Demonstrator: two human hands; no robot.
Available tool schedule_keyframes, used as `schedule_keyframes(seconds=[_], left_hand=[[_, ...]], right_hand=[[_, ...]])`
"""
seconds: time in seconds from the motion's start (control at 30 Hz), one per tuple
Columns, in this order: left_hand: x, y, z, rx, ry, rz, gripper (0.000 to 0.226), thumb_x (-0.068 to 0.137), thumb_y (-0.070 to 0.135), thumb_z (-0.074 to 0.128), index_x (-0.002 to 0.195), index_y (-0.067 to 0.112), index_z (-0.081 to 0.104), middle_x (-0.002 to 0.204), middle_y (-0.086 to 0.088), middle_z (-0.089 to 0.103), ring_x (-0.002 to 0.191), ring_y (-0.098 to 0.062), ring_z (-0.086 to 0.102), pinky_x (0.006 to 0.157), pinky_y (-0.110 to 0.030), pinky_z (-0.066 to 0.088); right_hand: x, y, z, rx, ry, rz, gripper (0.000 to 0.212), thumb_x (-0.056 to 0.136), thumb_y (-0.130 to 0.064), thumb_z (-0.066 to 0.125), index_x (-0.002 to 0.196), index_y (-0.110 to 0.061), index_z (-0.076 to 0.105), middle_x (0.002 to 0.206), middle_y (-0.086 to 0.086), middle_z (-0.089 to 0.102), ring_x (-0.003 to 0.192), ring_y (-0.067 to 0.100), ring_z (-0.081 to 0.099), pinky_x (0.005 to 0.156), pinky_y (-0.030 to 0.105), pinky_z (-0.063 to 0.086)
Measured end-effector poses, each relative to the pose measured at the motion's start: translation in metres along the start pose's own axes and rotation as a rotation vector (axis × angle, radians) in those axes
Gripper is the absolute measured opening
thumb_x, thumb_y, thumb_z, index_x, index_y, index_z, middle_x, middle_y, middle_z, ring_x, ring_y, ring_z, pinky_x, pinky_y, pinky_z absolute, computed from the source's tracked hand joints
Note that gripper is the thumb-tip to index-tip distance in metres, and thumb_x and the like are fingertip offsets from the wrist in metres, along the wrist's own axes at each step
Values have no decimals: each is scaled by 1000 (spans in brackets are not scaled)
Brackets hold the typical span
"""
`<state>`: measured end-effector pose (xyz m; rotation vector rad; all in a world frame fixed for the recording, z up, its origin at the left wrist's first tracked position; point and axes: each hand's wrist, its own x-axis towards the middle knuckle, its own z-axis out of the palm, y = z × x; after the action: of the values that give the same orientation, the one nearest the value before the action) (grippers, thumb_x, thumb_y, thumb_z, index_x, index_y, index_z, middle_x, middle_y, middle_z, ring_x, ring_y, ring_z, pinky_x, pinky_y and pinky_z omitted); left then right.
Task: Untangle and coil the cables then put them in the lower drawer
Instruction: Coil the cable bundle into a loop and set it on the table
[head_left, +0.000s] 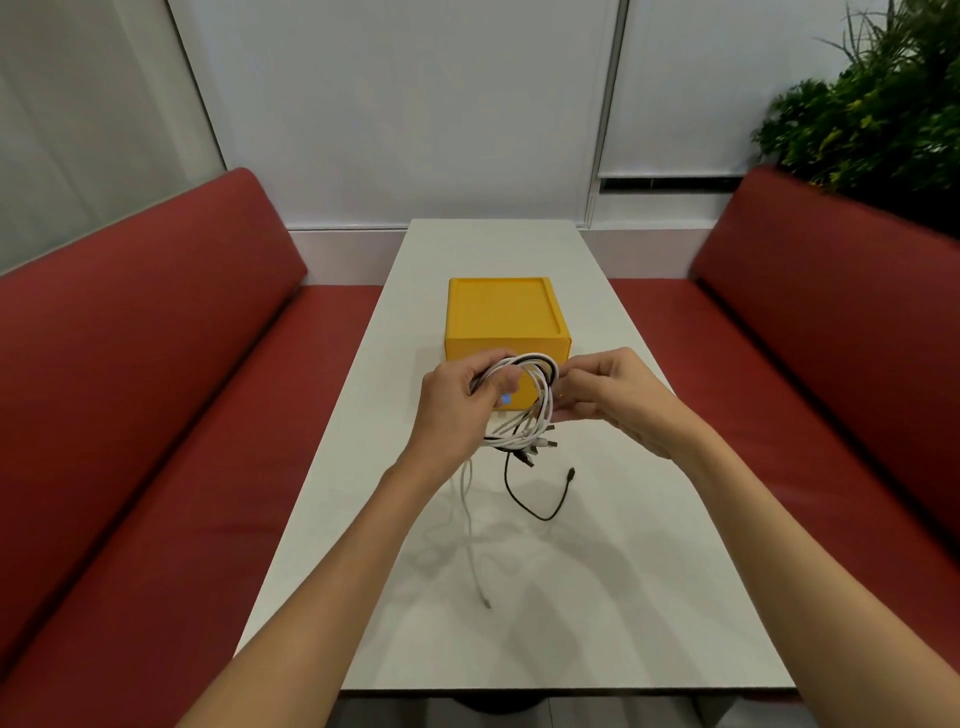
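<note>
Now: cables bunched in both hands, in front of the box

Both hands hold the cables (524, 426) up above the table (597, 571), just in front of the yellow box (506, 317). The left hand (457, 400) has its fingers curled round the left side of a loose loop of white and black strands. The right hand (602, 395) pinches strands on the loop's right side with bent fingers and thumb. Below the loop, a cluster of plug ends fans out toward the right. Two tails hang from the bunch: a black cable (535, 512) curves down and back up to its plug, and a white cable (470, 545) trails toward the table's near edge.

The box stands on the middle of the table, its top a shallow recessed tray. Hands and cables cover most of its front, with only a small blue patch showing through the loop. Whether it is open, and what it holds, cannot be told.

Red benches (156, 389) run along both sides of the table. A green plant (872, 104) stands behind the right one.
</note>
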<state>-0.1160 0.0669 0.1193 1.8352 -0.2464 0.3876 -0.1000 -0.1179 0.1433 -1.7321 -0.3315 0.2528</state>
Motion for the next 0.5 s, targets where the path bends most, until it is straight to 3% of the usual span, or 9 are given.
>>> schedule_keyframes(seconds=[0.13,0.23,0.4,0.5], left_hand=[[-4,2,3,77,23,32,23,90,26,64,109,15,71,68,11,63,56,1,51,62,-23,47],[-3,2,3,124,43,25,27,91,25,63,115,13,69,76,14,65,61,9,58,64,-10,48],[-5,-3,5,167,14,26,23,95,31,56,109,18,68,84,5,69,77,-9,65,70,-23,51],[-10,-4,8,90,13,-36,23,97,29,53,112,16,66,82,0,68,65,-13,68,58,-22,53]], right_hand=[[-2,-4,3,29,-24,19,20,89,-10,64,97,8,68,93,25,71,88,34,71,84,35,57],[-5,-6,7,-27,-19,-16,16,80,-2,73,95,1,69,90,21,71,87,33,72,84,37,57],[-3,-8,12,5,19,-16,25,78,12,65,100,0,63,87,22,72,78,34,72,81,43,58],[-1,-10,16,27,48,-4,29,79,16,61,103,-1,59,84,22,71,69,29,72,80,46,58]])
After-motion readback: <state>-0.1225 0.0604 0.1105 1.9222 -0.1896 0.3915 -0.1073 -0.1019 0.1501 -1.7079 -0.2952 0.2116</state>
